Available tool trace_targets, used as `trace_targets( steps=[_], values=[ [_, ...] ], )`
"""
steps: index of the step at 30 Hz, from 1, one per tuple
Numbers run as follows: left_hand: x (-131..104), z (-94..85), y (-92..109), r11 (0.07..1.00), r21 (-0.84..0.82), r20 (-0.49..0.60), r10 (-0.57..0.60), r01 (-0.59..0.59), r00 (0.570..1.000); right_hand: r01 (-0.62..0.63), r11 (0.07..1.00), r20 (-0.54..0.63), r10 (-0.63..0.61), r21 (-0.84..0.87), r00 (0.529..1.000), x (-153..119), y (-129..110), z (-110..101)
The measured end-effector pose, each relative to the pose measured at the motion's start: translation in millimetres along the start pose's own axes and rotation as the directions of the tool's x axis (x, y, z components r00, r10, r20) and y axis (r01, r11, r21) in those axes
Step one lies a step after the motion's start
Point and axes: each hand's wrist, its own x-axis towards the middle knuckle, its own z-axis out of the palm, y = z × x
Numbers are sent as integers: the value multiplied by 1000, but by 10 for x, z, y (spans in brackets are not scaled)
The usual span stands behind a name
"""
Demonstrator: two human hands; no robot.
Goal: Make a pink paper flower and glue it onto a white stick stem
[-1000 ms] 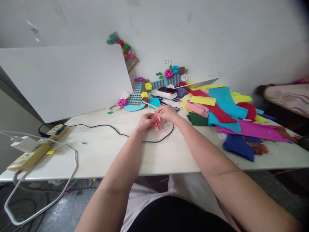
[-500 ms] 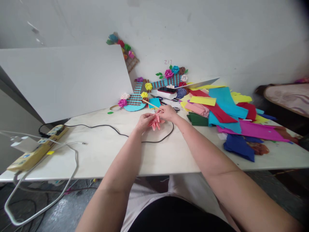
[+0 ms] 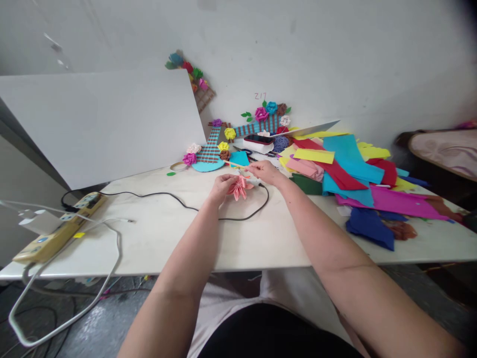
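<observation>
My left hand (image 3: 222,187) is closed on the left side of a salmon-pink paper flower (image 3: 239,188), whose pointed petals hang downward. My right hand (image 3: 264,172) pinches a thin wooden stick (image 3: 236,164), a little above and right of the flower. The stick points left toward a turquoise paper square (image 3: 239,158). Just behind the petals lies a white-bodied tool (image 3: 253,182), joined to a black cord (image 3: 267,201); most of it is hidden by the flower.
Crepe paper sheets (image 3: 346,164) in many colours pile up on the right. Behind my hands stand a blue guitar-shaped craft (image 3: 210,154) with paper flowers and a phone (image 3: 258,139) on a white box. A power strip (image 3: 61,226) with cables lies at the left, before a white board (image 3: 112,124).
My right hand has moved right, away from the flower, and the stick has tilted flatter. The white tool behind the flower now shows more. My left hand stays on the flower.
</observation>
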Motion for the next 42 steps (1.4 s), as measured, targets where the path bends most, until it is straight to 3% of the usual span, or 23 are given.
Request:
trace_targets(
  steps=[11,17,26,34,42],
  values=[
    [10,-18,-7,1000,16,-10,26,-25,1000,-51,990,157,30,132,987,-60,-15,-58],
    [10,-18,-1,1000,8,2,27,-27,1000,-6,995,211,-16,103,977,-38,8,-68],
    [34,-26,-15,1000,-9,-27,11,-12,1000,-46,997,291,27,59,956,-46,9,-91],
    [36,-24,-14,1000,9,-14,29,-28,999,38,995,327,-66,90,943,39,171,-22],
    [77,-70,-67,997,39,-29,74,-73,997,86,989,336,-121,118,934,40,157,-27]
  ],
)
